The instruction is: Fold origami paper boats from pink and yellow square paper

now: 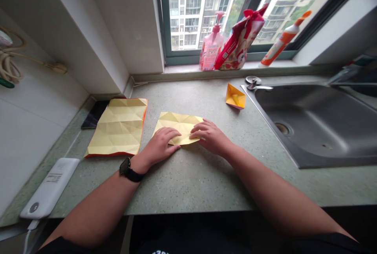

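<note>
A pale yellow sheet of paper (182, 119), creased in a triangle pattern, lies on the counter in front of me. My left hand (161, 142) rests on its near left part, fingers stretched over the paper and the thumb apart, just off the front edge. From the right, my right hand (210, 136) has its fingers bent over the sheet's right end; its thumb is hidden, seemingly under the edge. The near edge bows slightly between the hands. Left of it lies a larger stack of creased yellow paper (119, 126) with red-orange showing at its edges.
A folded orange paper piece (235, 97) stands near the steel sink (312, 128). A dark phone (96, 114) lies partly under the stack; a white power bank (51, 187) with a cable is at the left. A pump bottle (210, 50), red bag (241, 44) and orange-white bottle (279, 44) line the windowsill.
</note>
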Demonstrator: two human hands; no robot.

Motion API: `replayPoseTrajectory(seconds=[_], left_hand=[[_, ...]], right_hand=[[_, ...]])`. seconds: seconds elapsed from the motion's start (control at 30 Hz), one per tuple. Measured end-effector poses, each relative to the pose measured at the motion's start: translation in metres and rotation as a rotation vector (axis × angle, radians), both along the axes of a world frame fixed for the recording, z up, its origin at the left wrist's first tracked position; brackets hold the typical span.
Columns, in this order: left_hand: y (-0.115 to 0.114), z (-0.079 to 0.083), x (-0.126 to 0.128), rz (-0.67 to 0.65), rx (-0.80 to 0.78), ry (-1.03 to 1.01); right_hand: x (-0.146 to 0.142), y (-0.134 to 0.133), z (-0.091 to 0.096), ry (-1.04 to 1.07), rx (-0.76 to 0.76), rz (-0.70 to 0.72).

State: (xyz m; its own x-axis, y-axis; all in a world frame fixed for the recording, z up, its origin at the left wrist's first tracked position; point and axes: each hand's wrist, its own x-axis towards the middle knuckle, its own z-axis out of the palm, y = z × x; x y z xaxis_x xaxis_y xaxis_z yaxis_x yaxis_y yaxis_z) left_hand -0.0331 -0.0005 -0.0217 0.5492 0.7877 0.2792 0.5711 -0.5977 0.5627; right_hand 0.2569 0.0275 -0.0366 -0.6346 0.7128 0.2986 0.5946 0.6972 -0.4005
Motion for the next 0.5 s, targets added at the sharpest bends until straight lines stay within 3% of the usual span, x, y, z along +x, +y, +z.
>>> replayPoseTrajectory(seconds=[0.5], left_hand=[[-0.006,0.006,0.002,-0.163,-0.033,0.01]], right_hand=[[0.024,0.002,0.026,-0.001,-0.139,0.125]])
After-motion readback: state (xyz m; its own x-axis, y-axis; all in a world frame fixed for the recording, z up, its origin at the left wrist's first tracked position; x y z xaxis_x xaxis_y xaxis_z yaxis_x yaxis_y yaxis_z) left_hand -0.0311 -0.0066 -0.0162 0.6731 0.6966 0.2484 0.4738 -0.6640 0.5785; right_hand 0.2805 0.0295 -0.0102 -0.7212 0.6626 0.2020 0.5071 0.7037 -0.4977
